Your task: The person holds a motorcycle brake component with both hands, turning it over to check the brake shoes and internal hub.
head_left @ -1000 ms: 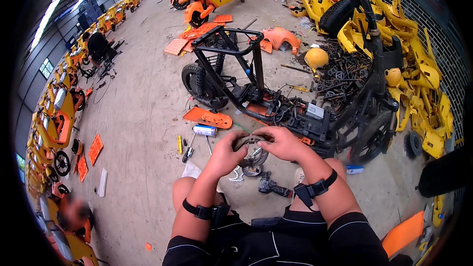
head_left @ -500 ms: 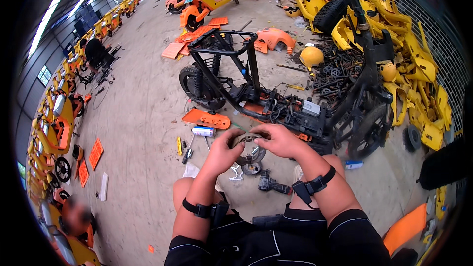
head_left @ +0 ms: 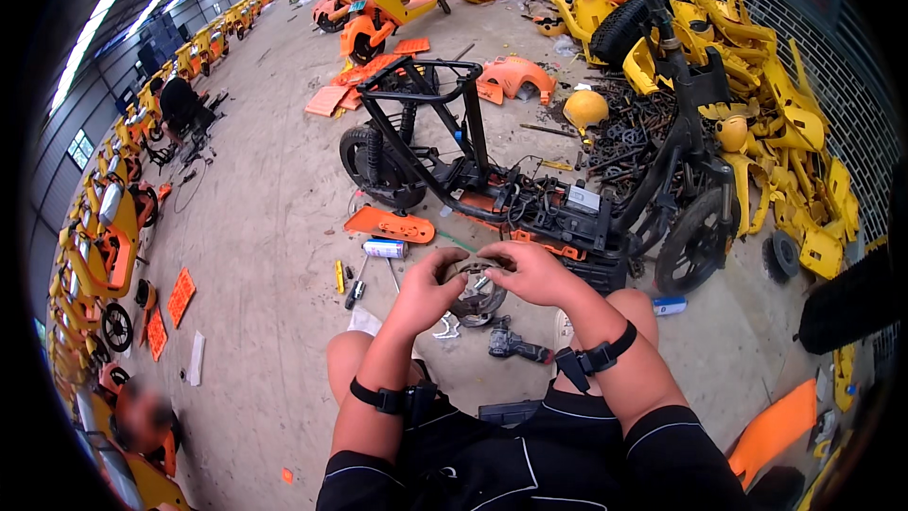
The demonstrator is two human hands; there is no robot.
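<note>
Both my hands are up in front of me, over the floor between my knees. My left hand (head_left: pixel 431 290) curls its fingers and thumb around the left side of a ring-shaped pair of dark brake shoes (head_left: pixel 490 302). My right hand (head_left: pixel 526 272) grips the upper right side of the same ring. Fingers hide part of its top edge. Just below on the floor lies a cordless power drill (head_left: pixel 515 344), pointing left. A crumpled silvery piece (head_left: pixel 446 326) rests on the floor near my left wrist.
A stripped black scooter frame (head_left: pixel 473 128) stands ahead. A spray can (head_left: pixel 385 248), a screwdriver (head_left: pixel 356 294) and an orange panel (head_left: pixel 390 224) lie left of my hands. Another can (head_left: pixel 670 306) is to the right. Yellow panels (head_left: pixel 804 161) pile up far right. A person (head_left: pixel 180 104) crouches far left.
My view has shifted slightly, so the scooter frame and floor items sit a little further left. Both hands stay on the brake shoes, which look tilted a little differently.
</note>
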